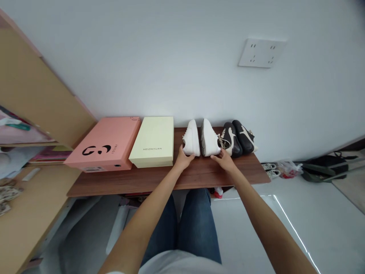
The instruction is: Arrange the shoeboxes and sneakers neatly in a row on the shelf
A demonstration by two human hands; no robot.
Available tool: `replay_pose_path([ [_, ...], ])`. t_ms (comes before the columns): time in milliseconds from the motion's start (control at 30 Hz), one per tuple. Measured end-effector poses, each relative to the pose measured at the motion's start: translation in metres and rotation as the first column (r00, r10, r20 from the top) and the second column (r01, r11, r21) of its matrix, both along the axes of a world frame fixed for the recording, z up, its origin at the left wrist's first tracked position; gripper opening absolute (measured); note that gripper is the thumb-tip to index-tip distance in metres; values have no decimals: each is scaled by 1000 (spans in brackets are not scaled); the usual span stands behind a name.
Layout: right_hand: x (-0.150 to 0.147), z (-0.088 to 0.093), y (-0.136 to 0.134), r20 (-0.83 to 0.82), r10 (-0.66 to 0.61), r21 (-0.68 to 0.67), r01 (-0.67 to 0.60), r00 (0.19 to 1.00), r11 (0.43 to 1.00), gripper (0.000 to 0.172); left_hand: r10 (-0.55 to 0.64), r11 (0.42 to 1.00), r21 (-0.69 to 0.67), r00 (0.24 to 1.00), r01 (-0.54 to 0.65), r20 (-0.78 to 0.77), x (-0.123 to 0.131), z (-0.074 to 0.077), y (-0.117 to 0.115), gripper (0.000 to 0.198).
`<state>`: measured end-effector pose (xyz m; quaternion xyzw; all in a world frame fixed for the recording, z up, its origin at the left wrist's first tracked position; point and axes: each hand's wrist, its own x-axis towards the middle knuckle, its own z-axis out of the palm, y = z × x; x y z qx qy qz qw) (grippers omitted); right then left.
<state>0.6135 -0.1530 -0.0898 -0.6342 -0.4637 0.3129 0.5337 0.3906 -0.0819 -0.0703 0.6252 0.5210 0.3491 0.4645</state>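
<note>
Two white sneakers lie tipped on their sides on the brown wooden board (pixel 159 182), soles facing each other with a narrow gap between. My left hand (pixel 184 158) grips the heel end of the left white sneaker (pixel 192 137). At the heel of the right white sneaker (pixel 209 137), my right hand (pixel 224 160) has its fingers closed on the shoe. Just right of that hand stand two black sneakers (pixel 242 140) with cream stripes, side by side. A cream shoebox (pixel 155 137) sits to the left of my left hand.
A pink shoebox (pixel 110 140) stands at the board's left end, near a light wooden desk (pixel 40 201). A white wall with a socket plate (pixel 262 53) rises behind. On the floor at right are more shoes (pixel 270 171), a plastic bag (pixel 289 168) and a dark bag (pixel 325 167).
</note>
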Motion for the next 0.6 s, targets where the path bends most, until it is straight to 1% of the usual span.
replay_pose_path([
  [100, 1, 1, 6, -26, -7, -40, 6, 1000, 999, 68, -33, 999, -25, 999, 33, -2, 2, 2, 5, 73],
  [167, 2, 3, 9, 13, -16, -83, 17, 1000, 996, 65, -59, 997, -43, 998, 58, -23, 2, 5, 7, 60],
  [233, 4, 5, 12, 59, -28, -100, 34, 998, 994, 64, -65, 997, -46, 997, 63, -47, 3, 9, 8, 51],
  [367, 7, 18, 18, 168, -23, -90, 39, 985, 995, 63, -67, 997, -28, 995, 65, -79, 3, 19, 10, 43],
  [467, 10, 33, 22, 250, -10, -89, 33, 968, 995, 62, -82, 996, -33, 996, 81, -44, 3, 27, 13, 40],
  [600, 13, 53, 28, 298, -9, -53, 26, 954, 998, 61, -75, 996, -38, 997, 75, 9, 2, 38, 17, 41],
])
